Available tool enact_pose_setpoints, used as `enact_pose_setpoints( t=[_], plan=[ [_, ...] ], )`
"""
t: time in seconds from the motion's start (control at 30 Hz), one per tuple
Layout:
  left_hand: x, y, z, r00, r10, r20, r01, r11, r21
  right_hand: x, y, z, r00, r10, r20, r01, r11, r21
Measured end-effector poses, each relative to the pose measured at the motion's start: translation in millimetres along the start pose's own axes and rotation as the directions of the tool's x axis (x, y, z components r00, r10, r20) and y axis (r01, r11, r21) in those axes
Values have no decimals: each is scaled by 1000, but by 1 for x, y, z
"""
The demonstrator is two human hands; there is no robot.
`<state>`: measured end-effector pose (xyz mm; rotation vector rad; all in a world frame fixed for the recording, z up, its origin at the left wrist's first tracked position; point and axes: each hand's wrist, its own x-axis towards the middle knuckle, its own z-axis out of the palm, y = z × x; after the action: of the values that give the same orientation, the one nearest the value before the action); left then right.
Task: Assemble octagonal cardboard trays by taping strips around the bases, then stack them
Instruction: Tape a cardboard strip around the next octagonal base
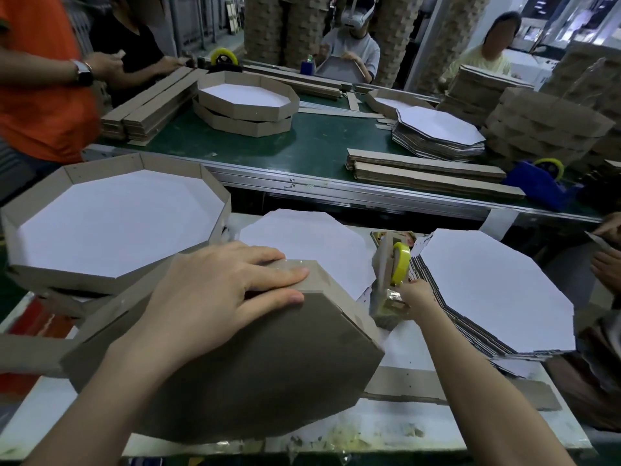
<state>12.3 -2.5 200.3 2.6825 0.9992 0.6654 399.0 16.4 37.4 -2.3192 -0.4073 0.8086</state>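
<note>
An upturned octagonal cardboard tray lies brown side up at the front of the white table. My left hand presses flat on its far edge, fingers straight over the cardboard side strip, where clear tape shines. My right hand reaches to the tape dispenser with its yellow tape roll and pinches the tape end at the dispenser's front. A finished tray, white inside, sits on a stack at the left. A pile of flat white octagonal bases lies at the right.
Another white base lies behind the upturned tray. A loose cardboard strip lies at the front right. Beyond runs a green conveyor with stacked trays, strip bundles, bases and a blue dispenser. Other people stand around.
</note>
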Motion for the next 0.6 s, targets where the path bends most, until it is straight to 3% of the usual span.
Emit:
enact_pose_setpoints(
  t=[0.07,0.17,0.23,0.33,0.5,0.6],
  plan=[
    [-1,1,0,1000,-5,-15,5,1000,-9,7,4,2,999,26,43,-25,999,-34],
    [-2,1,0,999,-23,-38,22,1000,-15,14,8,6,994,65,92,-71,995,64],
    [-3,2,0,998,-32,-45,31,999,-18,18,9,9,994,81,78,-98,966,238],
    [-2,4,1,998,-32,-53,32,999,-12,13,7,10,990,119,71,-138,829,541],
    [0,5,4,998,-38,-57,38,999,-2,-8,17,10,994,112,2,-77,668,740],
    [2,5,5,997,-45,-63,46,999,9,-20,49,20,1000,-1,-26,20,678,735]
  ],
)
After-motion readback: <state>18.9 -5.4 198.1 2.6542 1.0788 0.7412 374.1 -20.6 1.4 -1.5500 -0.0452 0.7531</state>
